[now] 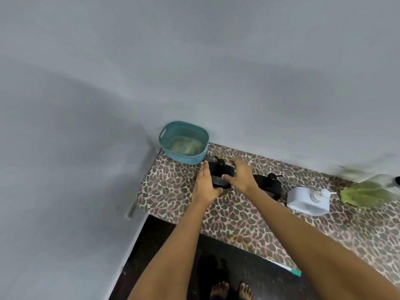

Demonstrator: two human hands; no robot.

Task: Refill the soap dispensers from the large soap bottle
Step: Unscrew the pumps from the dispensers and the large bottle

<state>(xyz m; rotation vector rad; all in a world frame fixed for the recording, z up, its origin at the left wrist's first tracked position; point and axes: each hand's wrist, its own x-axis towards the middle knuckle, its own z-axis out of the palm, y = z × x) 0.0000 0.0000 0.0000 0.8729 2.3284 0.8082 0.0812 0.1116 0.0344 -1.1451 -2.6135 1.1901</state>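
The black dispenser [218,180] stands upright on the bench [238,224], near its back left corner and just in front of a teal tub [184,158] holding water. It is a low, wide, matt black body. Its long side seems to run roughly along the wall, though the hands hide much of it. The pump head sits on top, and its thin spout points back and left, toward the tub.

The left hand [204,187] lies flat against the dispenser's left side with its fingers [205,169] straight and together. The right hand [241,176] grips it from the right: the thumb presses the near face and the fingers curve over the top, blurred.

To the right stands a second black dispenser [269,185] with its spout pointing right. Beyond it is a white dispenser [307,201], whose spout also points right. At the far right lies a green container [365,192], too blurred to read. The bench wears a leopard-print cover.
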